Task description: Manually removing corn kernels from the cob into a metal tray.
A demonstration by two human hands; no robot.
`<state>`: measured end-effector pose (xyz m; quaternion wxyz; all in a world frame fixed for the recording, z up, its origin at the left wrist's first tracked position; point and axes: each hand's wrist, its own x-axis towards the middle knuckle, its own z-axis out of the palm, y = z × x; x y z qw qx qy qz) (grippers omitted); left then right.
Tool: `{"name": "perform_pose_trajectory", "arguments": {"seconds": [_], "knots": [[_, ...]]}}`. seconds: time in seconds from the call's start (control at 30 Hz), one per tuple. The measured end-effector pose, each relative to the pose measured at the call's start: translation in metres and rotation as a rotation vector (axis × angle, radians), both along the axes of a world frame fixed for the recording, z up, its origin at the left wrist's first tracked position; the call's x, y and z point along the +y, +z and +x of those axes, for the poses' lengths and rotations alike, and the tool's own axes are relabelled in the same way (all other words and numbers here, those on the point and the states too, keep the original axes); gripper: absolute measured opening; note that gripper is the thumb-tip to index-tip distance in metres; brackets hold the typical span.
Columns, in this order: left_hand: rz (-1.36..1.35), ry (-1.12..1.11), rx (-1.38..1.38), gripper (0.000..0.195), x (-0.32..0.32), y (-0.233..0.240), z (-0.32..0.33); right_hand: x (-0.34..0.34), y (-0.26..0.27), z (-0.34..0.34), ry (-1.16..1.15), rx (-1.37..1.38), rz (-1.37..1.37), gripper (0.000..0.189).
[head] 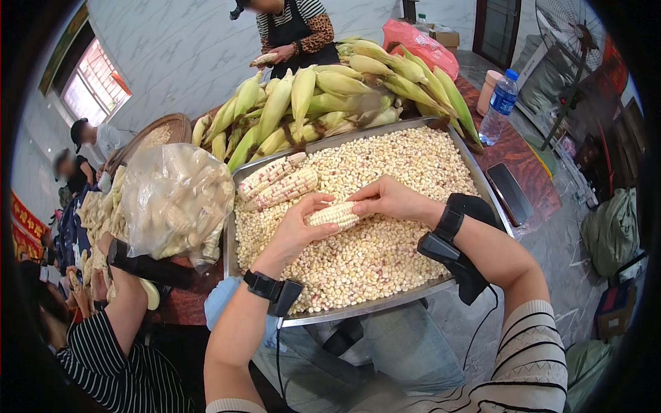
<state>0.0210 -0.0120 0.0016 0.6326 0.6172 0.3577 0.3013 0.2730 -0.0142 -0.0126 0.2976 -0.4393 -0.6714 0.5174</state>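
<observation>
An ear of corn (333, 217) with pale kernels is held above the loose kernels in a metal tray (361, 316). My left hand (302, 222) wraps the ear's left end, thumb below and fingers above. At its right end, the fingers and thumb of my right hand (384, 200) pinch against the cob, partly hiding it. Loose corn kernels (382, 273), mostly cream with a few reddish ones, cover the tray floor. Two husked ears, an upper speckled ear (268, 174) and a lower speckled ear (286, 188), lie on the kernels at the tray's upper left.
Unhusked corn (315, 98) is heaped behind the tray. Left stands a clear plastic bag (175, 196) of cobs, near another person's arm (126, 294). A water bottle (499, 108) and a smartphone (509, 193) are at the right. Across the table, a person (294, 36) holds an ear.
</observation>
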Motion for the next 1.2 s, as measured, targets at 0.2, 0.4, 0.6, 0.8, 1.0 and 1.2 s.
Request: {"name": "perform_pose_trajectory", "arguments": {"seconds": [0.2,0.4,0.6,0.8,1.0,1.2], "knots": [[-0.078,-0.068,0.116,0.055,0.005,-0.004,-0.005,-0.001,0.002,-0.002,0.001,-0.042,0.093,0.033],[-0.086,-0.109,0.147,0.056,0.007,-0.01,-0.006,0.0,0.001,-0.001,0.025,-0.064,0.144,0.031],[-0.082,-0.12,0.183,0.055,0.005,-0.004,-0.004,0.005,-0.003,0.003,0.042,-0.034,0.037,0.031],[0.024,-0.074,0.2,0.055,-0.002,0.005,-0.001,0.007,-0.01,0.0,0.005,0.042,-0.011,0.036],[0.218,-0.062,0.261,0.057,0.0,0.003,-0.001,0.001,0.001,0.0,0.055,-0.115,0.079,0.037],[0.169,-0.061,0.263,0.057,-0.002,0.004,0.002,-0.001,0.002,-0.001,0.037,-0.125,0.1,0.037]]}}
